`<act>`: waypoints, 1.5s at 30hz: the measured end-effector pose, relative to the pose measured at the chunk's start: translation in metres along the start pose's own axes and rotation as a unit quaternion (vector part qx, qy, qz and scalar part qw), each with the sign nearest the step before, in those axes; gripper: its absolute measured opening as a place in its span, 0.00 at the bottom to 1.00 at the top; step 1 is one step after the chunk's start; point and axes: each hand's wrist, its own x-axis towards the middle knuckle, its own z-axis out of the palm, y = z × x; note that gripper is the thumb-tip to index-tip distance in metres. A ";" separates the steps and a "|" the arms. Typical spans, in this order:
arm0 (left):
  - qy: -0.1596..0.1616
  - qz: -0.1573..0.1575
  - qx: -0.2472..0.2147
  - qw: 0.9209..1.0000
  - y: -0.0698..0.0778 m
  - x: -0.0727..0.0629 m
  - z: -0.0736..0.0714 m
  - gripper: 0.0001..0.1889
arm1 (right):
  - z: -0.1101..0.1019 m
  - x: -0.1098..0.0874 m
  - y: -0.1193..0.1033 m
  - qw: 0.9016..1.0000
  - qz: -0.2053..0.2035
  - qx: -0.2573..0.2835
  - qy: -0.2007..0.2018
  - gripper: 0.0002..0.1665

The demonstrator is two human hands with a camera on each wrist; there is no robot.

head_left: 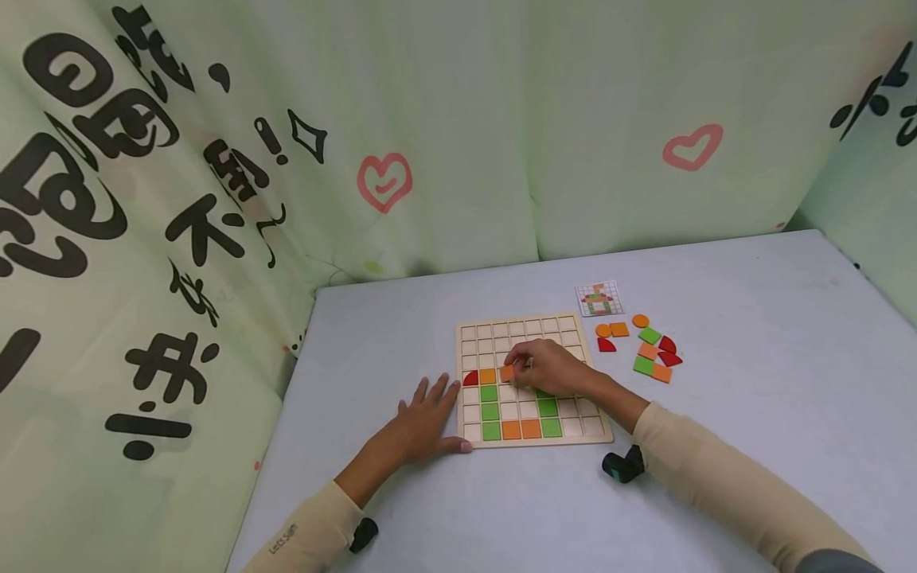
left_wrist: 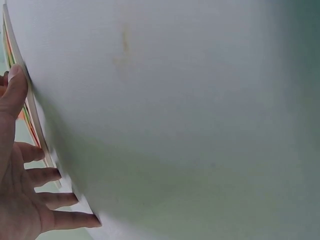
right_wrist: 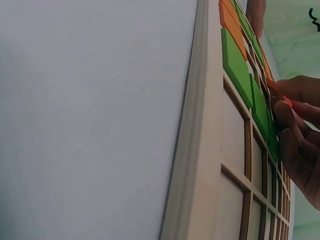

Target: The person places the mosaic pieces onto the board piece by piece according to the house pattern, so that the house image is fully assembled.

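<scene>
A person in beige sleeves [head_left: 731,485], a black device [head_left: 623,467] at each wrist, works at a table [head_left: 401,318] covered in white cloth. The left hand [head_left: 423,426] steadies itself with its grip spread, fingers straight, the thumb at the near left corner of a square, pale wooden grid board [head_left: 509,411]. In the board's nearest row, two orange square tiles [head_left: 520,430] sit between two green square tiles [head_left: 491,430]; further green squares run back from each, the far end of the right-hand column partly covered by the right hand [head_left: 552,368]. That hand reaches in from the right, its grip pinching a single orange tile [head_left: 507,373] between thumb and fingers. The pinched piece is tilted, at the cell just beside a placed orange square [head_left: 487,376] and a red quarter-circle tile [head_left: 470,378]; whether it touches the wood cannot be told. Beyond the board's right side lie loose tiles [head_left: 643,365] in orange, green and red, among them squares, circles and quarter-circles. Farther back rests a small white card [head_left: 600,299] printed with a coloured figure on a grid. Behind the table hangs a pale green curtain [head_left: 466,95] bearing pink hearts [head_left: 384,183] and black lettering [head_left: 199,227].
</scene>
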 end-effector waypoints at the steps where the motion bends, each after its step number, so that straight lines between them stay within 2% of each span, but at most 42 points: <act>1: 0.000 0.000 -0.001 1.000 0.000 0.000 0.000 0.56 | 0.001 0.001 -0.001 1.000 0.000 -0.004 0.001 0.12; 16: 0.001 0.005 0.002 1.000 0.000 -0.001 -0.001 0.55 | 0.005 0.007 -0.007 0.995 0.023 -0.097 0.005 0.10; 24: 0.001 0.001 -0.001 1.000 0.000 -0.001 -0.002 0.55 | 0.006 0.008 -0.006 0.995 0.019 -0.103 0.005 0.10; 35: 0.004 0.008 -0.001 1.000 0.002 -0.002 -0.002 0.55 | 0.004 0.007 -0.008 0.994 0.037 -0.107 0.010 0.11; 40: 0.004 0.006 0.001 1.000 0.002 -0.002 -0.002 0.55 | 0.003 0.007 -0.007 0.993 0.029 -0.114 0.010 0.10; 45: 0.000 0.004 0.002 1.000 0.002 -0.001 -0.002 0.55 | -0.001 0.001 -0.002 0.995 0.000 -0.097 0.004 0.11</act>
